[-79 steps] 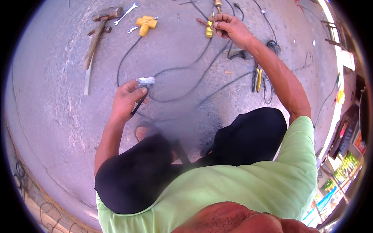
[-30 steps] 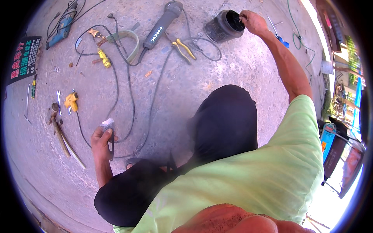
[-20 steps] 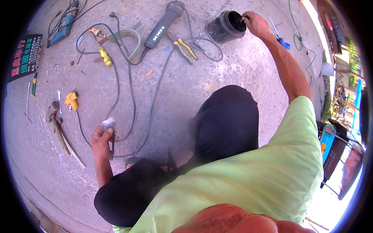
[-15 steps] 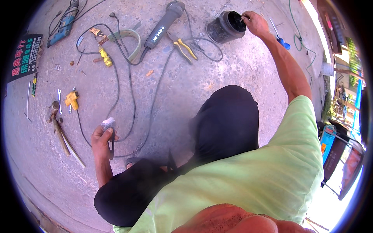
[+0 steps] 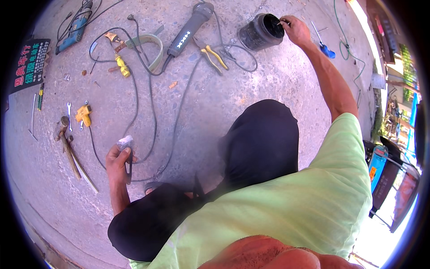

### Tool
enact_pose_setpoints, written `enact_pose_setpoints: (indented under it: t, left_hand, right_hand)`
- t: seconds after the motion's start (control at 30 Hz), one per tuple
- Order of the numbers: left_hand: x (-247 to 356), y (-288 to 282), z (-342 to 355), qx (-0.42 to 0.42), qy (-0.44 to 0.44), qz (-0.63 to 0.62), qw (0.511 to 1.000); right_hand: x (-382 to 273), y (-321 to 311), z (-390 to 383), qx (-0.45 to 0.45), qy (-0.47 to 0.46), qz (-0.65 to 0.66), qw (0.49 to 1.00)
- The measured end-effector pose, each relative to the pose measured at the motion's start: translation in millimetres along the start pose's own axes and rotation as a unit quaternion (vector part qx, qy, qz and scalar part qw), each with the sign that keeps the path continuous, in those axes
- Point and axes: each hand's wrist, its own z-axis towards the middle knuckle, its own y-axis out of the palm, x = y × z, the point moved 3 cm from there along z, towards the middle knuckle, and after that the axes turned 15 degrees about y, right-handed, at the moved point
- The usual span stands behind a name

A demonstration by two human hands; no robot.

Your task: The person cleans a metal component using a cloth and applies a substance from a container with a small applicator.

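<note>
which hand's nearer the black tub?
Right. The right hand is at the right edge of the black tub's open mouth; the left hand is well away, down and to the left of it in the head view.

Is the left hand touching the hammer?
Apart. The head view shows floor plainly between the left hand and the hammer.

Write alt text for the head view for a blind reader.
A person's right hand pinches a thin object at the open mouth of a dark jar, while the left hand grips a small grey-and-white object. Across the concrete floor lie yellow-handled pliers, a wooden-handled hammer and a dark corded power tool.
</note>
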Motion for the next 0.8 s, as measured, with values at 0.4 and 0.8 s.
enact_pose_setpoints:
  t: [0.4, 0.8]
  left_hand:
    - [11, 3, 2, -0.013, 0.007, 0.017, 1.0]
    - [71, -6, 16, -0.004, 0.1, 0.062, 0.993]
  right_hand:
    - [-10, -10, 1, -0.016, 0.097, 0.296, 0.95]
    - [-331, -103, -134, -0.195, -0.259, 0.45, 0.832]
